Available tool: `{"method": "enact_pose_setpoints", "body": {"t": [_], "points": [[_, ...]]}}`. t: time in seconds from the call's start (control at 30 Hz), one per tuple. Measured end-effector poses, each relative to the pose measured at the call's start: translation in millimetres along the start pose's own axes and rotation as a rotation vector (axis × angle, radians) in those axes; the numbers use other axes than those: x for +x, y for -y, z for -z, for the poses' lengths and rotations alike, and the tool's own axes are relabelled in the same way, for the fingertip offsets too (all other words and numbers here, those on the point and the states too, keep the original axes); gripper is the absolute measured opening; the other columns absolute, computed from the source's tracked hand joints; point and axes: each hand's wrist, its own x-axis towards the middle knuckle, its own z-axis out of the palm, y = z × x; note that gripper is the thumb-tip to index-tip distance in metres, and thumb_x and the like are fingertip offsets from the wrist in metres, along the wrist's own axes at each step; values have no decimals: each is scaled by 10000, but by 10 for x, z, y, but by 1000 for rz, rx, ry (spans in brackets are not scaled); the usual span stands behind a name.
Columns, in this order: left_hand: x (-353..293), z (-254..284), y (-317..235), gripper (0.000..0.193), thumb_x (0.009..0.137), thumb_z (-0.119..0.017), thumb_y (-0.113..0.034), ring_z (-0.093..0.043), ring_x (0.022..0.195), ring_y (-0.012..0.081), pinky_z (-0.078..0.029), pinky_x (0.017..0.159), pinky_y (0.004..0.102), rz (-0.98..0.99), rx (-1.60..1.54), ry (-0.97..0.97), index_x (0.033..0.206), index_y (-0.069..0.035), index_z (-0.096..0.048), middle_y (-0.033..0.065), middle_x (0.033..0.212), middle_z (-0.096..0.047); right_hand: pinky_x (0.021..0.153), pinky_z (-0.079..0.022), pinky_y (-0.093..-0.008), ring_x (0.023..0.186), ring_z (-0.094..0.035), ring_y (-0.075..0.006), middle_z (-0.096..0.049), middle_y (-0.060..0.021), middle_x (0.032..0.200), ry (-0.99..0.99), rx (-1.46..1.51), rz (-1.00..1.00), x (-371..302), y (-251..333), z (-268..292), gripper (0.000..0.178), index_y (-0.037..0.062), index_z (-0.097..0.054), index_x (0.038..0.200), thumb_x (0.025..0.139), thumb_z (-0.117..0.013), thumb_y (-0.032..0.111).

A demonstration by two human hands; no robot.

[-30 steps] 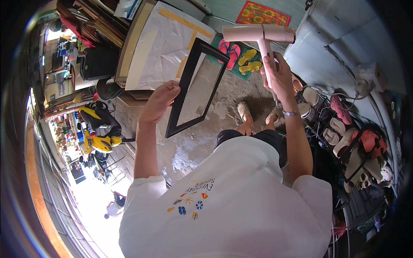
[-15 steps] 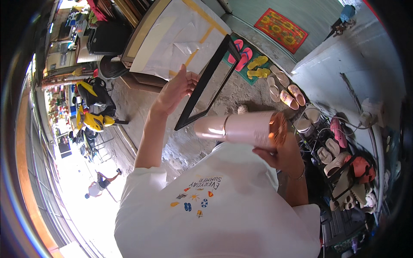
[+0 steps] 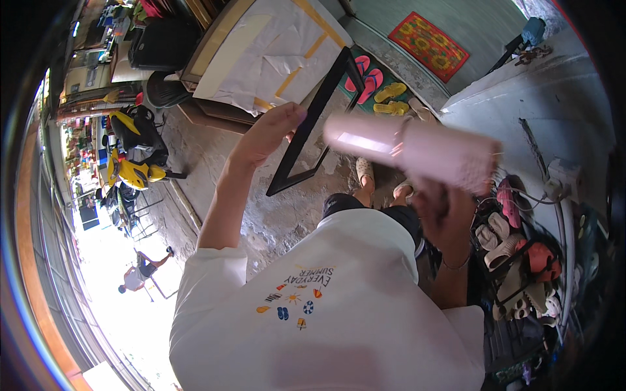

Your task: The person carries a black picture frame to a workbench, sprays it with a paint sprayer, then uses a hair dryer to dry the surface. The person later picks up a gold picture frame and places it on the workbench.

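Note:
A thin black rectangular frame (image 3: 300,137) stands tilted in front of me, with the floor visible through its middle. My left hand (image 3: 277,132) grips its left edge, fingers partly hidden behind it. To the right, a pink hair dryer (image 3: 417,148) with a cylindrical body is raised in the air, smeared by motion. My right hand (image 3: 445,212) is below its body, closed around what seems to be the handle, which is mostly hidden. The dryer's left end points toward the frame, a small distance from it.
A large panel with white paper and yellow tape (image 3: 270,58) leans at the back. Pink slippers (image 3: 373,85) and yellow slippers (image 3: 391,91) lie on a green mat. At right stands a crowded shoe rack (image 3: 521,260). A yellow motorbike (image 3: 134,171) and a person (image 3: 140,277) are at left.
The hair dryer has swung up and to the right, its right end now tipped lower. My left hand has closed further on the frame's edge. My feet in cream clogs now show.

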Motion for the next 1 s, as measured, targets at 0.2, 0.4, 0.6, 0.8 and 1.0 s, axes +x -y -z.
{"method": "enact_pose_setpoints", "body": {"t": [0.2,0.4,0.6,0.8,1.0], "points": [[-10,-88,-24,305,1001,-595,-346,-493,823,50,-403,756,206,-96,90,-47,1018,-43,-630,-55,899,-578,664,-523,-379,766,-667,-339,-655,-204,929,100,138,-60,-44,33,-140,421,-24,-577,1145,863,-753,235],[12,32,-3,290,983,-633,-335,-479,814,55,-394,736,222,-13,60,3,1031,-50,-615,-56,889,-554,660,-527,-386,753,-673,-355,-656,-208,917,-208,55,-148,59,-22,-150,426,-27,-538,1183,887,-718,220],[26,-49,-60,288,982,-637,-329,-476,825,56,-393,742,223,-53,116,-10,1039,-48,-608,-45,897,-555,542,-489,-392,590,-630,-308,-627,-121,769,30,156,130,55,132,-109,420,20,-624,1101,824,-791,288],[-14,-153,-62,281,974,-653,-290,-489,900,55,-414,827,223,-100,56,52,1059,-30,-594,-28,937,-559,523,-468,-378,571,-623,-262,-637,-135,778,-147,123,21,408,-59,30,422,5,-592,1164,881,-735,283],[-69,-91,-76,250,974,-657,-246,-486,910,51,-415,837,216,-75,125,126,1067,-27,-582,-31,957,-541,452,-408,-265,507,-519,-67,-626,-61,787,-52,421,-348,767,-535,494,423,-25,-544,1240,951,-658,263]]}}
